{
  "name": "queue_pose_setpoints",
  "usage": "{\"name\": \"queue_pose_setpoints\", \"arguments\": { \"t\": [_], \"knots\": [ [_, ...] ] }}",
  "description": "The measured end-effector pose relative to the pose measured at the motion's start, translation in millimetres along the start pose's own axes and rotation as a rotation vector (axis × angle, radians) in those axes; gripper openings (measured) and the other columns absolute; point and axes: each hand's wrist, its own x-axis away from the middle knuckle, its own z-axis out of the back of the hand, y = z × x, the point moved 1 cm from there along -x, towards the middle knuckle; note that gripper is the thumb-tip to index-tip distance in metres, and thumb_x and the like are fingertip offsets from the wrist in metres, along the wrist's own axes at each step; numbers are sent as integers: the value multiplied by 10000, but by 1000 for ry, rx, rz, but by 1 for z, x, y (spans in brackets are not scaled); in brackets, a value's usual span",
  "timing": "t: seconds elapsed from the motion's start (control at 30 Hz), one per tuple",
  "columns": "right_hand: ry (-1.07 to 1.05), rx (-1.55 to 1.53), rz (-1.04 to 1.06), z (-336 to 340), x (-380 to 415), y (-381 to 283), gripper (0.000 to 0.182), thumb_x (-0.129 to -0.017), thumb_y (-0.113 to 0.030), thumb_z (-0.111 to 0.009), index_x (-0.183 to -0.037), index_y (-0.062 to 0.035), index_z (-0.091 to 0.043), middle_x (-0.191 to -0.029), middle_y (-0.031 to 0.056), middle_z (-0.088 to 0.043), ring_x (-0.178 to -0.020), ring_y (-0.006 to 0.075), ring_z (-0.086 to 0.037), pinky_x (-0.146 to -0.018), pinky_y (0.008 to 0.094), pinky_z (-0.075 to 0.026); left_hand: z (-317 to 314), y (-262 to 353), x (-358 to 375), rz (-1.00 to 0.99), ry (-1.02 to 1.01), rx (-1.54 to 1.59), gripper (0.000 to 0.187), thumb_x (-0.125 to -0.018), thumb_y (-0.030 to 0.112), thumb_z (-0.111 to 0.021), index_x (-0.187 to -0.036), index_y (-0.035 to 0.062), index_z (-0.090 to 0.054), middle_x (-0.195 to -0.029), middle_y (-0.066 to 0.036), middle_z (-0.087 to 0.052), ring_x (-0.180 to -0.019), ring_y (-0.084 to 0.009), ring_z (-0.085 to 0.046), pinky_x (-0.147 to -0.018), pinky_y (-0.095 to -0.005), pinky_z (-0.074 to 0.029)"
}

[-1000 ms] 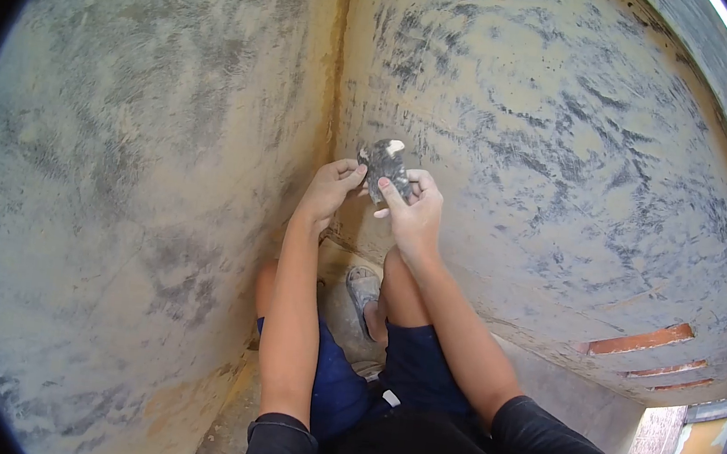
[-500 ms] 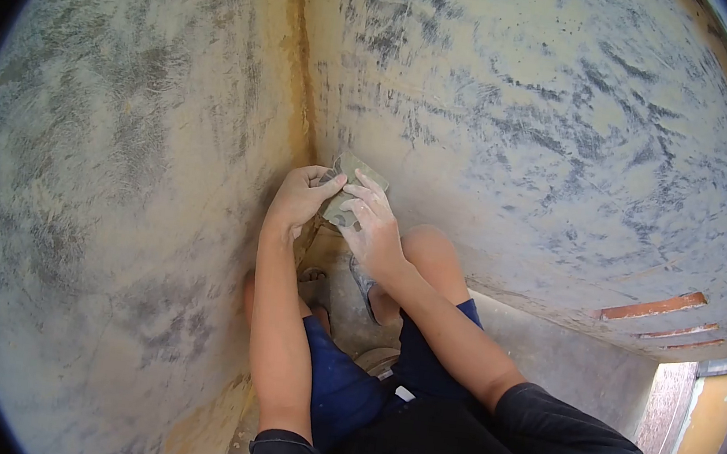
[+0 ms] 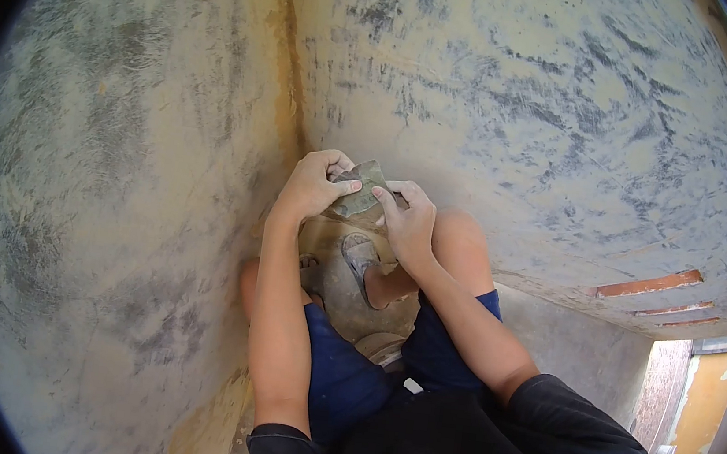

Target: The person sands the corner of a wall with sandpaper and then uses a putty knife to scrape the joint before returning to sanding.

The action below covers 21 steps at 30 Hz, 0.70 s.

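Observation:
Between my two hands is a small, creased piece of grey-green sandpaper [image 3: 368, 194], held up in front of the wall corner. My left hand [image 3: 316, 187] pinches its left edge, thumb on the near face and fingers behind. At its right edge my right hand [image 3: 408, 221] grips with the thumb in front, and the other fingers curl partly out of sight. Pale dust coats the fingertips of both hands.
The left wall [image 3: 118, 201] and right wall [image 3: 500, 108] are patchy grey and cream, meeting at a brown-stained corner [image 3: 287, 42]. Orange-red slots [image 3: 650, 284] mark the lower right wall. My knees are bent, with a sandalled foot [image 3: 362, 258] on the concrete floor.
My right hand has shifted from lying across the sandpaper's face to its right edge. The sandpaper has turned and more of its face shows. My left hand keeps its pinch.

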Motion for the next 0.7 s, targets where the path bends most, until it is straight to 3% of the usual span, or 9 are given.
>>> {"name": "queue_pose_setpoints", "arguments": {
  "t": [0.07,0.13,0.33,0.47,0.53,0.63,0.7],
  "knots": [
    [-9,16,24,9,-1,4,195,-927,-82,-779,-1087,27,-755,-958,140,-713,-844,207,-720,-686,297,-605,-13,14,1,-52,44,27,213,-815,67,-860,-960,-1,-720,-817,-23,-693,-756,-98,-592,-722,-284,-497],
    [97,241,352,19,-5,9,149,-915,-57,-774,-1041,22,-769,-963,144,-709,-812,213,-709,-665,320,-585,-27,28,-2,-106,86,53,208,-812,56,-861,-947,1,-713,-826,-6,-691,-768,-86,-583,-734,-274,-490],
    [405,275,443,53,-16,-20,79,-894,-30,-768,-969,-5,-761,-861,135,-678,-764,262,-682,-670,376,-538,-75,48,-15,-152,131,-56,280,-763,145,-921,-786,-9,-689,-697,-18,-631,-675,-95,-505,-660,-292,-455],
    [341,455,572,72,-34,-18,53,-896,-56,-771,-929,-23,-744,-851,128,-678,-731,277,-682,-618,373,-542,-101,47,-19,-124,377,14,307,-778,195,-925,-799,-12,-699,-666,-27,-618,-641,-109,-505,-627,-297,-449],
    [321,611,627,76,-41,-22,164,-814,-102,-879,-873,-26,-746,-813,110,-695,-672,233,-675,-607,342,-533,-110,43,-22,-127,460,45,312,-784,205,-924,-799,-12,-700,-663,-29,-618,-634,-113,-505,-621,-299,-449],
    [305,668,620,76,-45,-17,131,-885,-150,-806,-863,-54,-720,-846,98,-690,-677,300,-682,-584,401,-538,-116,40,-26,-133,548,27,320,-792,213,-921,-792,-11,-694,-666,-35,-627,-635,-114,-501,-622,-303,-453],
    [332,659,624,75,-47,-14,144,-881,-157,-813,-847,-57,-714,-828,97,-684,-666,300,-680,-581,401,-535,-118,40,-26,-81,540,91,320,-793,212,-920,-789,-11,-691,-665,-39,-626,-634,-115,-491,-622,-305,-451]
  ]
}}
